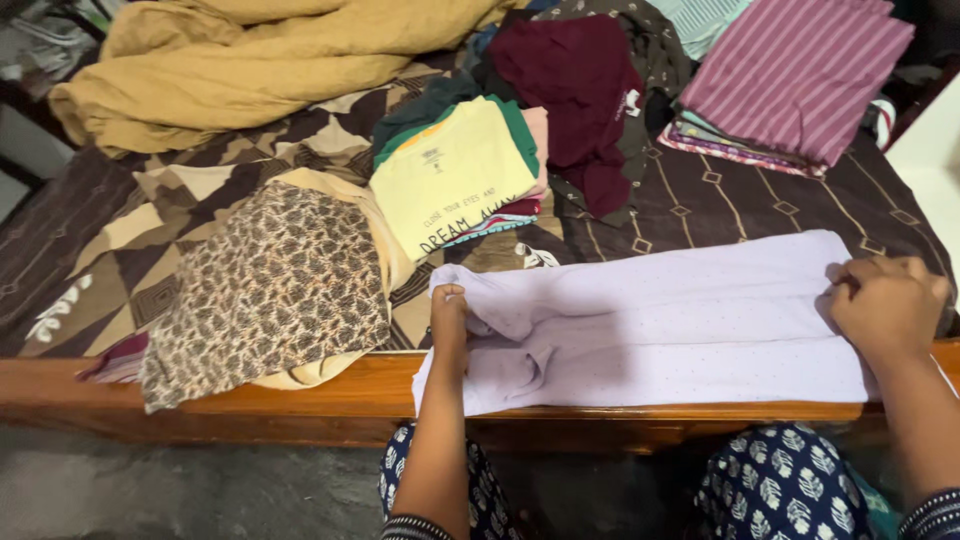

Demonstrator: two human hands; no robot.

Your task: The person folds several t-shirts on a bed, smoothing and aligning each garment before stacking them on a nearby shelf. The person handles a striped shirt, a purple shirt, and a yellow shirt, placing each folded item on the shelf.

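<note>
Here folded stacks crowd behind the lilac garment; nothing blocks it.

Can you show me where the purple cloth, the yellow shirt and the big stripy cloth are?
Purple cloth (680, 320): head view, on its flat middle.
Yellow shirt (450, 175): head view, on its plain upper part.
Big stripy cloth (790, 70): head view, on the middle of its top.
</note>
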